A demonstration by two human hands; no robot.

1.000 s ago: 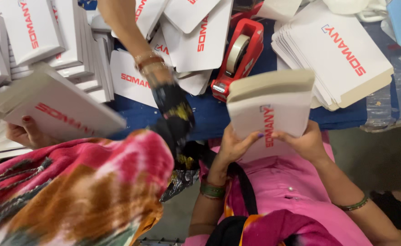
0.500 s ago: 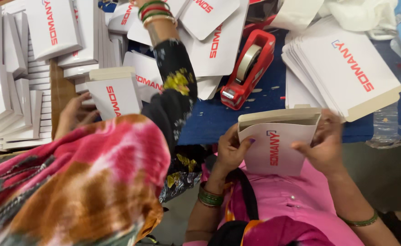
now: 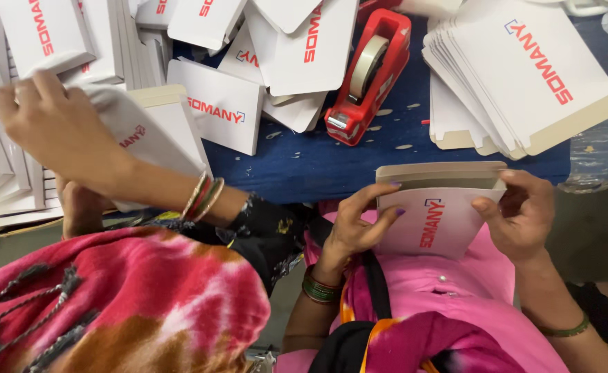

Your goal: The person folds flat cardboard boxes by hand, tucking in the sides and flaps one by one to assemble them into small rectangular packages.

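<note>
Two hands hold one white carton [image 3: 437, 211] above the lap, just off the near edge of the worktop [image 3: 359, 162]. The left hand [image 3: 356, 224] has its fingers [image 3: 369, 197] curled and pinching the carton's left edge; the right hand [image 3: 521, 217] pinches the right edge between thumb and fingers. A strip of bare blue worktop lies between the carton and a red tape dispenser [image 3: 367, 72]. A stack of flat cartons [image 3: 525, 76] sits at the right, close to the worktop's edge. At the left, a co-worker's hand [image 3: 59, 128] grips another carton [image 3: 148, 135] over more piled cartons [image 3: 62, 34], filling that side.
</note>
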